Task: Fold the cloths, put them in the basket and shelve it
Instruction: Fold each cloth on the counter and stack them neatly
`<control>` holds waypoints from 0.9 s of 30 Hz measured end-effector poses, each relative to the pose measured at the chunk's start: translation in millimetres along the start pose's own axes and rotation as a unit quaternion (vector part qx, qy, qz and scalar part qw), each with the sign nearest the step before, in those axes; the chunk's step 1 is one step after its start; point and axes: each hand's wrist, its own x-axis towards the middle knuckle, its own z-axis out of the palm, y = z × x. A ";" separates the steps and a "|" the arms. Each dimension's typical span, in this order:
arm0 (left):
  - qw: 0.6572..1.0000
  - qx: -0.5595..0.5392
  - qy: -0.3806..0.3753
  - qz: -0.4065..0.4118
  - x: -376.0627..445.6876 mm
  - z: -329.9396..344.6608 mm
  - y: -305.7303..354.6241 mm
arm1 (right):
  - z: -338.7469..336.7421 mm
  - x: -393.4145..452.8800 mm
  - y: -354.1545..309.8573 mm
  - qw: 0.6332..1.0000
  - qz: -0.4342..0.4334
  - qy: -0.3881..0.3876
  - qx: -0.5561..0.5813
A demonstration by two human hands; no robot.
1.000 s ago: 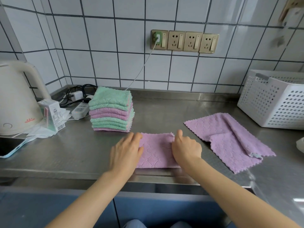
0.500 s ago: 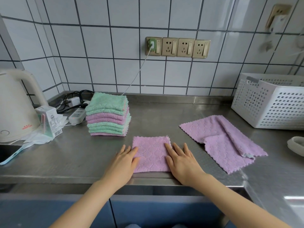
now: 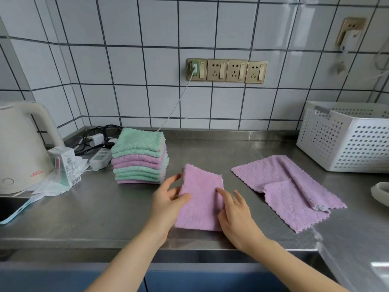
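Folded cloth [image 3: 200, 199]: pink square, front centre of the counter [image 3: 105, 211], its far edge tipped up off the steel, near edge down by the counter's lip.
Left hand [image 3: 168, 202]: grasping the cloth's left edge, thumb on top, fingers curled behind it.
Right hand [image 3: 235, 216]: fingers fairly straight, index tip pressing the cloth's right side, the hand lying along that edge; gripping nothing.
Loose cloth [image 3: 288, 190]: pink too, spread out just right of the hands, one long side flopped over itself, zigzag hem showing.
Stack [image 3: 139, 157]: folded cloths, green and pink layers, green on top, left of the folded cloth and farther back.
Basket [image 3: 347, 140]: white, perforated, far right against the tiled wall, well apart from the hands.
Kettle [image 3: 21, 148]: cream, far left, a small carton [image 3: 65, 167] just beside it.
Power strip [image 3: 101, 158]: behind the stack with black cables tangled around it.
Sockets [image 3: 227, 70]: a row of four on the wall, the leftmost with a plug and a white lead running down behind the stack.
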 end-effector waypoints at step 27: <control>0.965 0.130 0.187 0.129 214.1 -169.9 54.1 | 30.9 277.2 -120.7 0.952 0.077 0.071 0.287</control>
